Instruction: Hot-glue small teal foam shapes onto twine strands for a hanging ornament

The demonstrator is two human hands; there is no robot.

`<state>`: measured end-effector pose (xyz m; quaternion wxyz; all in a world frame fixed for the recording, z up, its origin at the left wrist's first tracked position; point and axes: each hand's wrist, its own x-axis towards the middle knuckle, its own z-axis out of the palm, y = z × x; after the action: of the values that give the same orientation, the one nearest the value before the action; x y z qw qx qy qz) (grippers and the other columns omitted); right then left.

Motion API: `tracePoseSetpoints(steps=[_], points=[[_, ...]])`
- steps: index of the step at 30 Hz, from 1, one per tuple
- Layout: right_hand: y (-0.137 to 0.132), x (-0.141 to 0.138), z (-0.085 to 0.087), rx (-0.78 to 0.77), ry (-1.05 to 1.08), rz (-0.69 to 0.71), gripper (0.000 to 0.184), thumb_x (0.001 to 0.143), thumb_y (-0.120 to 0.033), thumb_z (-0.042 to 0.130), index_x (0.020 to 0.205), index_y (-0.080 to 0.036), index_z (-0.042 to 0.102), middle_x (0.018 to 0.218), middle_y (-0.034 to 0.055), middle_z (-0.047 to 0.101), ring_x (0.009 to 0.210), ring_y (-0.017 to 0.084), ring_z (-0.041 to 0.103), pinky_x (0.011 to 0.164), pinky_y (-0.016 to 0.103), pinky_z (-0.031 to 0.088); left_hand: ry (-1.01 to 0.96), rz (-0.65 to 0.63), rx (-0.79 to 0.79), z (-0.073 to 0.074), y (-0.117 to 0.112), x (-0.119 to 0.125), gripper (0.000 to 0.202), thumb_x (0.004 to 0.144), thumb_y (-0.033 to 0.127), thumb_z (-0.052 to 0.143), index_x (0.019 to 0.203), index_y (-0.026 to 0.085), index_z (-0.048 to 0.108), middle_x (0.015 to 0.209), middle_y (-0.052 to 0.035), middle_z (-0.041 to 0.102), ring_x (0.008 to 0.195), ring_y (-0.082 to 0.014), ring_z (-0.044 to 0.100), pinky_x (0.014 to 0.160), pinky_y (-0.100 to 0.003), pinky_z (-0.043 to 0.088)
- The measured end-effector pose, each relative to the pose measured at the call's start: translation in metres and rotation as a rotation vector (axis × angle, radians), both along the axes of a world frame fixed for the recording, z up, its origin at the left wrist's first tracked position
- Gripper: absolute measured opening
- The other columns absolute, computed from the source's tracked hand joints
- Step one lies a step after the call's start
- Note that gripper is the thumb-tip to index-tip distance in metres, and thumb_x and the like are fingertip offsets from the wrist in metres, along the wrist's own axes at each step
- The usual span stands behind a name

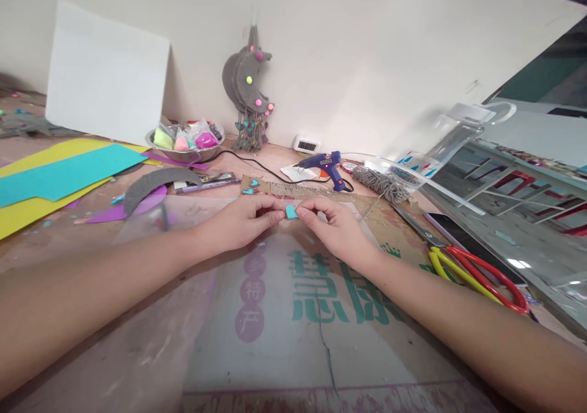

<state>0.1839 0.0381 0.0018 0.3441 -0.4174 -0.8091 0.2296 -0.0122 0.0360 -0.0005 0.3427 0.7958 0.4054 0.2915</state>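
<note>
Between the fingertips of both hands is a small turquoise piece (291,212), which looks like a thin cutout of foam or felt. My left hand (247,220) pinches its left side with thumb and forefinger. From the right, my right hand (332,222) pinches the other side. Both hands are just above a translucent plastic sheet (257,364) laid over printed cardboard. Just beyond my left hand lie small turquoise hearts (248,191) on a strip of cardboard. A blue hot glue gun (332,167) rests past my right hand.
Scissors (486,272) and a phone (472,245) lie at the right, near a bundle of grey cord (383,183). A metal bowl (183,155) holds bagged coloured clay. Turquoise and yellow sheets (68,171) lie left. A grey moon ornament (252,79) hangs on the wall.
</note>
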Motion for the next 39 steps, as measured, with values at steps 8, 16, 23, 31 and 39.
tracePoseSetpoints(steps=[8, 16, 23, 31, 39], points=[[-0.0004, 0.0006, 0.0004, 0.032, 0.006, -0.005, 0.017, 0.086, -0.03, 0.052, 0.08, -0.018, 0.063, 0.083, 0.0016, 0.065, 0.079, 0.014, 0.057, 0.074, 0.027, 0.042, 0.016, 0.03, -0.055, 0.0027, -0.0029, -0.0006, 0.034, 0.087, 0.043, 0.041, 0.09, 0.016, 0.063, 0.075, -0.0005, 0.058, 0.065, -0.0125, 0.053, 0.057, -0.023, 0.039], [-0.0003, -0.0001, -0.0008, 0.063, -0.019, -0.002, 0.017, 0.086, -0.029, 0.052, 0.079, -0.018, 0.062, 0.081, 0.0017, 0.064, 0.079, 0.014, 0.056, 0.074, 0.027, 0.042, -0.036, 0.018, -0.148, 0.0026, -0.0051, -0.0003, 0.025, 0.085, 0.038, 0.044, 0.081, 0.017, 0.057, 0.056, 0.0038, 0.05, 0.048, -0.0096, 0.048, 0.046, -0.021, 0.037], [-0.0007, -0.001, 0.0008, 0.048, -0.029, -0.002, 0.017, 0.087, -0.031, 0.051, 0.08, -0.019, 0.062, 0.081, 0.0016, 0.065, 0.079, 0.015, 0.057, 0.074, 0.029, 0.043, -0.019, 0.014, -0.091, 0.0007, -0.0037, -0.0007, 0.022, 0.083, 0.036, 0.045, 0.077, 0.018, 0.056, 0.058, 0.0033, 0.052, 0.05, -0.01, 0.049, 0.046, -0.021, 0.036], [-0.0012, -0.0017, 0.002, 0.005, -0.028, -0.041, 0.02, 0.085, -0.032, 0.052, 0.079, -0.018, 0.064, 0.08, 0.0016, 0.065, 0.075, 0.015, 0.057, 0.071, 0.027, 0.043, -0.026, 0.027, -0.112, 0.0024, -0.0052, -0.0003, 0.021, 0.083, 0.035, 0.044, 0.076, 0.018, 0.055, 0.058, 0.0034, 0.054, 0.049, -0.0099, 0.049, 0.048, -0.022, 0.037], [-0.0022, -0.002, 0.0018, 0.04, 0.006, 0.018, 0.018, 0.086, -0.031, 0.052, 0.077, -0.019, 0.063, 0.081, 0.0017, 0.065, 0.077, 0.015, 0.057, 0.073, 0.028, 0.043, -0.192, 0.058, -0.085, 0.0001, -0.0036, -0.0011, 0.031, 0.086, 0.042, 0.042, 0.1, 0.017, 0.054, 0.076, -0.0007, 0.058, 0.065, -0.012, 0.053, 0.054, -0.022, 0.042]])
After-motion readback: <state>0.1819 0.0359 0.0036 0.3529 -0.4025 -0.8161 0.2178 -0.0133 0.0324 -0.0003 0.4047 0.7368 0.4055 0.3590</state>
